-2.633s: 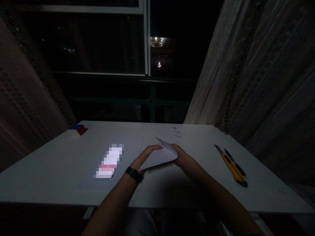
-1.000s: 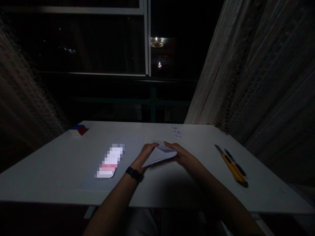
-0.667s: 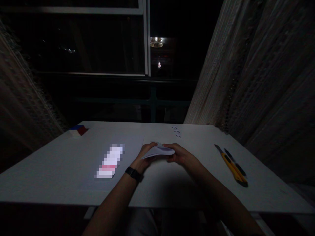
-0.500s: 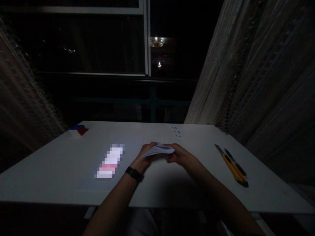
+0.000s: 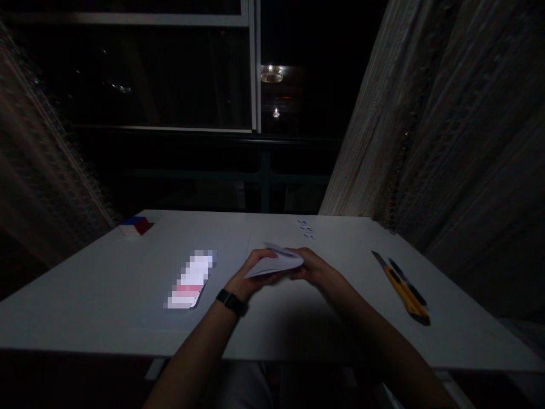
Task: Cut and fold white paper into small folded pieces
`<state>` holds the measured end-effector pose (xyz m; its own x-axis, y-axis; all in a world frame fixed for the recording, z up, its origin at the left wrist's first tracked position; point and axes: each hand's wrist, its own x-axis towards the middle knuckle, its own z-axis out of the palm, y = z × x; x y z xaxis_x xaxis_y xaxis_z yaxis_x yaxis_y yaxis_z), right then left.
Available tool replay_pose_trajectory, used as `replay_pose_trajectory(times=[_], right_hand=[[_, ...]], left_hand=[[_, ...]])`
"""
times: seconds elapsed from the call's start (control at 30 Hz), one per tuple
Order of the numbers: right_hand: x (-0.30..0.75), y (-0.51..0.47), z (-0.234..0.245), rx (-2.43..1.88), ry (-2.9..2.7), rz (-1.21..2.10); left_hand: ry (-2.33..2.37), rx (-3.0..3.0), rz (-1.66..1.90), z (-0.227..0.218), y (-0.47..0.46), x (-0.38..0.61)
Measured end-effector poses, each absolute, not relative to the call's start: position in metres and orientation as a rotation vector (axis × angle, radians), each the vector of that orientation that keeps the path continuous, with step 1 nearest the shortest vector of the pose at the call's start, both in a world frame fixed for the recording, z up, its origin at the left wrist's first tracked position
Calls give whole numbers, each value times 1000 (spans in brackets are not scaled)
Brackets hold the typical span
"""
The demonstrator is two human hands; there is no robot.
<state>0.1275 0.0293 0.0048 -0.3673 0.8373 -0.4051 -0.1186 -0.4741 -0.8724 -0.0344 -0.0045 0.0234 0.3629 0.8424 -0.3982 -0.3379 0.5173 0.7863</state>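
Note:
A folded sheet of white paper (image 5: 276, 262) is held just above the table, bent into a rounded fold on its right side. My left hand (image 5: 249, 278) grips its left part, fingers closed around it and a dark watch on the wrist. On the right end, my right hand (image 5: 309, 266) pinches the paper near the fold; some of its fingers are hidden behind. Left of my hands lies a lit phone (image 5: 191, 279) on a flat sheet of paper (image 5: 232, 250); its screen is blurred out.
The white table (image 5: 102, 284) carries a yellow utility knife (image 5: 402, 289) with its blade out and a dark pen (image 5: 406, 280) at the right. Several small paper pieces (image 5: 305, 228) lie at the back. A red, white and blue block (image 5: 135, 225) sits at the far left.
The folded paper has tilted a little, so more of its upper face shows and a flap stands up at the back. Both hands stay almost in place.

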Motion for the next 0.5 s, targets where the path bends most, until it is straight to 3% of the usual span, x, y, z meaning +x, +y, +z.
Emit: replay_pose_trajectory(times=[0.5], right_hand=[[126,28,3,-1272,-1134,1794]], left_hand=[[890,631,829,15,0,-35]])
